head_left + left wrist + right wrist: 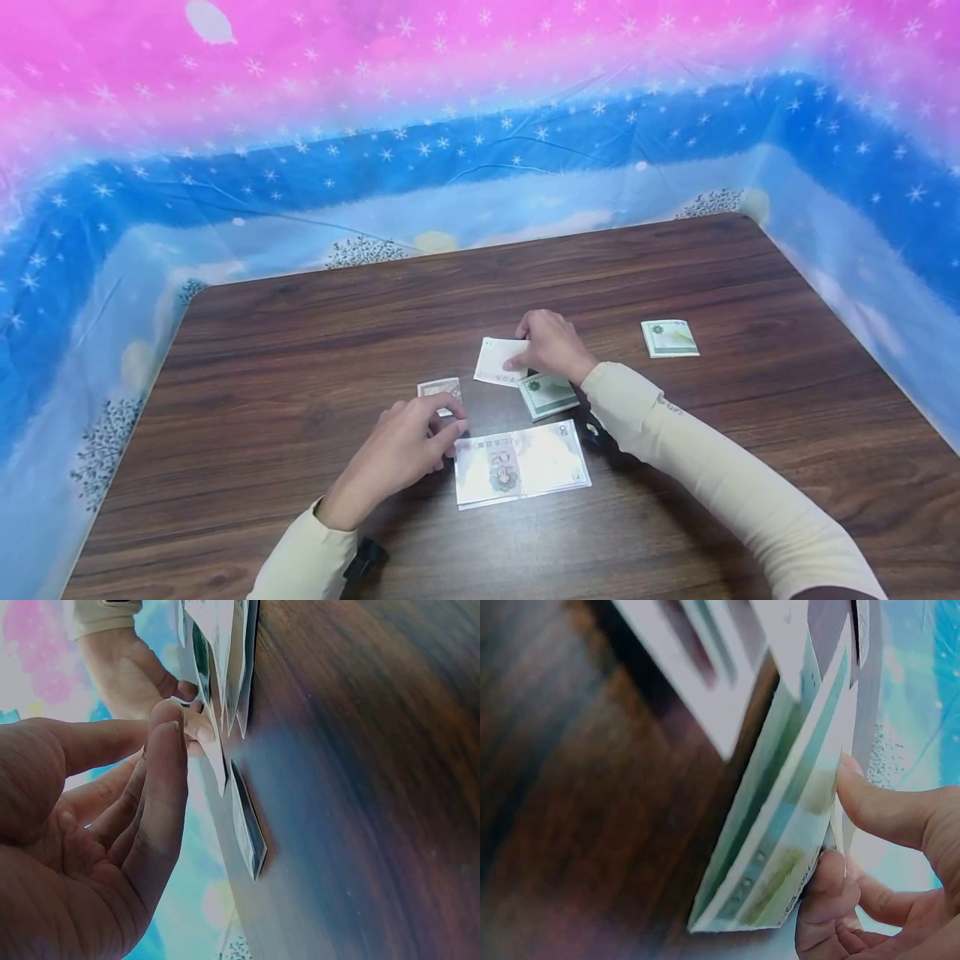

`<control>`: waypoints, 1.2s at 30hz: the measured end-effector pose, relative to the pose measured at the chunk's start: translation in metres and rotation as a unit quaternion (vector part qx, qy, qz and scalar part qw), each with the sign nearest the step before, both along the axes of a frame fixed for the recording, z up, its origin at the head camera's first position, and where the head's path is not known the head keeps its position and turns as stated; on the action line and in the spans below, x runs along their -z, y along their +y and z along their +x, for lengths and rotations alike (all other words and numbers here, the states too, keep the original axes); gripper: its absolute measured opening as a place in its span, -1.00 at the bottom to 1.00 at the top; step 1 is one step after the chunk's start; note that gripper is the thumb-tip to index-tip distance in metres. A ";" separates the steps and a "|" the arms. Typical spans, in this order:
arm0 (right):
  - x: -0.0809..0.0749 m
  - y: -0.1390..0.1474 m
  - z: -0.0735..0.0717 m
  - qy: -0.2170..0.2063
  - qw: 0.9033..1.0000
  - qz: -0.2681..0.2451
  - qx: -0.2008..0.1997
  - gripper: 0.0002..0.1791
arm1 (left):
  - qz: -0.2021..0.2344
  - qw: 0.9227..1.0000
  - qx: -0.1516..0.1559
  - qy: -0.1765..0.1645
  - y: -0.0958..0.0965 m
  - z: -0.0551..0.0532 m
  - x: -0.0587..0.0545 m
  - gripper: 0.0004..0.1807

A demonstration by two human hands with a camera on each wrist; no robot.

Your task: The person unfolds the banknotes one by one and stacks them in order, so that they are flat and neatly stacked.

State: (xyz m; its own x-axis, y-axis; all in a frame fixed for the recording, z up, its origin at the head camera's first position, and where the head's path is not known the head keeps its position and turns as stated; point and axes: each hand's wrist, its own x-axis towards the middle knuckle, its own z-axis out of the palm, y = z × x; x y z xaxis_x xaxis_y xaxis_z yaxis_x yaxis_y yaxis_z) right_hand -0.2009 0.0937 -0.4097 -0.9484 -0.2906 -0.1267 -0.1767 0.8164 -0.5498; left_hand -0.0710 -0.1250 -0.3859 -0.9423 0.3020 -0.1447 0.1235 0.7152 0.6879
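Bench (300,350), dark wood grain, under all items; snowflake-patterned cloth (480,133), pink over blue, hung behind. Landmark for all places below: the long pale banknotes (551,462).

1. Left sleeve (303,558), cream, nearer the person and left of the landmark; black device at the cuff.
2. Left hand (405,442), just left of the landmark, fingers loosely bent, thumb and forefinger tips close together. I cannot tell whether a fingertip touches the landmark's edge.
3. Small brownish note (441,387), beyond the landmark's left end, flat on the bench, partly covered by the left hand.
4. White note (495,358), beyond the landmark, pinched at its right side.
5. The landmark itself: layered, lying lengthwise, edges slightly offset, mauve print toward the left half.
6. Green folded note (549,398), just beyond the landmark's right half, its layers parted at the edge.
7. Right hand (555,343), beyond the landmark, over the green folded note, thumb and fingers pinching the white note.
8. Right sleeve (720,475), cream, right of the landmark.
9. Second green note (670,339), folded, beyond and well right of the landmark.
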 end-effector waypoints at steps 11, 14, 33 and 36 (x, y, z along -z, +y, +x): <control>0.000 0.011 -0.006 -0.043 0.991 -0.122 0.043 -0.85 | 0.007 1.000 -0.003 0.004 -0.004 0.001 0.000 -0.88; 0.001 0.017 -0.008 -0.096 0.972 -0.202 0.067 -0.85 | 0.012 1.000 -0.003 0.006 -0.005 0.001 0.001 -0.89; -0.009 0.041 0.018 -0.222 0.907 -0.343 0.104 -0.58 | 0.129 0.989 -0.060 -0.029 0.000 -0.005 -0.001 -0.88; -0.008 0.041 0.026 -0.232 0.898 -0.359 0.105 -0.62 | 0.152 0.984 -0.086 -0.034 0.002 -0.006 -0.001 -0.82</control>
State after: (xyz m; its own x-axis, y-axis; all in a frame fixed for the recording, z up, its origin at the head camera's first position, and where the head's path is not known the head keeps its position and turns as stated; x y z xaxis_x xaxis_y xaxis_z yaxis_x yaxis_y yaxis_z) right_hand -0.1744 0.1350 -0.4012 -0.8851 -0.2769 -0.3742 0.3244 0.2097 -0.9224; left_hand -0.0773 -0.1229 -0.3853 -0.9744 0.1787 -0.1361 -0.0342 0.4811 0.8760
